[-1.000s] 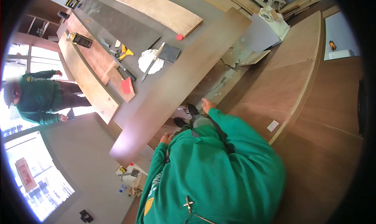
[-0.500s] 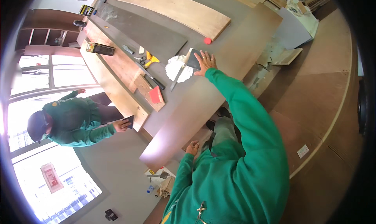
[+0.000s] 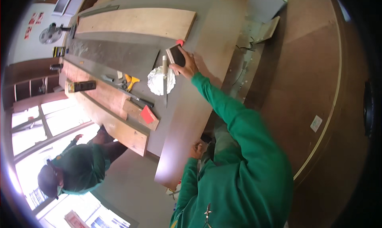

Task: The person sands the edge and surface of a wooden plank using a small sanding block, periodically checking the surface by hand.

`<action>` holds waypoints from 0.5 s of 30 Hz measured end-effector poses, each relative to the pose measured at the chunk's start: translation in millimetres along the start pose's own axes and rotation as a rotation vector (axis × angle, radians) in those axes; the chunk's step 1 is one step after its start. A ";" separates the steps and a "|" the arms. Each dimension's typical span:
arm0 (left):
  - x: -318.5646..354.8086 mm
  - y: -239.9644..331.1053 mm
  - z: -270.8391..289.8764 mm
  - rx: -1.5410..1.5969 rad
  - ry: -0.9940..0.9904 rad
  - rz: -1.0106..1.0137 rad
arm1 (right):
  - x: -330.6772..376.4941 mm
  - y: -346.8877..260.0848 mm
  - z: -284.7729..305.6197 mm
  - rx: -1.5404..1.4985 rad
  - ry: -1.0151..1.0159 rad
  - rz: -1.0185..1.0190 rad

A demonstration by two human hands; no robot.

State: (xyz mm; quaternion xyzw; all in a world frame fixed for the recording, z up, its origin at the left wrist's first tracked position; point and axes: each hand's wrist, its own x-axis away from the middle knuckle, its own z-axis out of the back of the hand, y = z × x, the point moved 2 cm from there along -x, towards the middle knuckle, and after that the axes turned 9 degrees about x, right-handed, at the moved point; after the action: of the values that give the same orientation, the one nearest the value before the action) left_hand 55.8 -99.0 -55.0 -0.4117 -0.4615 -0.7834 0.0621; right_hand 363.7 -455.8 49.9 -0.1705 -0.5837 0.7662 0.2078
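Note:
My right hand [image 3: 186, 64] grips a flat rectangular sanding block [image 3: 177, 56], dark on its broad face with a pale layered edge. The block is tilted up above the table. Just left of it, a long-bladed knife [image 3: 165, 82] with a pale handle lies across a crumpled white round sheet [image 3: 155, 81]. Past the block sits a red cap [image 3: 180, 42]. My left hand [image 3: 195, 150] stays low near my body, by the near table edge. Its fingers are curled, and whatever they may hold is too small to make out.
A yellow scraper [image 3: 132, 82], scissors [image 3: 124, 84] and a black-handled tool [image 3: 145, 101] lie to the left. A red piece [image 3: 147, 114] rests on a wooden board. Long planks [image 3: 135, 21] lie farther back. Another person [image 3: 79, 168] bends beside the windows at left.
My right hand has lifted the sanding block off the table beside the white sheet and tilted it. The view has turned. The other person's hand with a dark flat object no longer shows.

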 end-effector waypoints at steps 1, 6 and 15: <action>-11.6 30.3 5.0 -0.031 -0.021 -0.036 | 18.7 9.3 14.0 -0.081 0.044 -0.051; -77.1 54.9 64.1 -0.293 -0.045 -0.345 | 139.2 -1.6 79.8 -0.546 0.080 -0.179; -34.9 63.1 83.4 -0.247 -0.272 -0.429 | 351.7 43.2 138.7 -0.784 0.532 -0.458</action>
State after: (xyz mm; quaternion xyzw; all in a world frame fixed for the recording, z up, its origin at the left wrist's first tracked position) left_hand 157.7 -80.0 -17.5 -0.4103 -0.4434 -0.7665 -0.2180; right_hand -12.2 -398.0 37.7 -0.2921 -0.7759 0.3553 0.4317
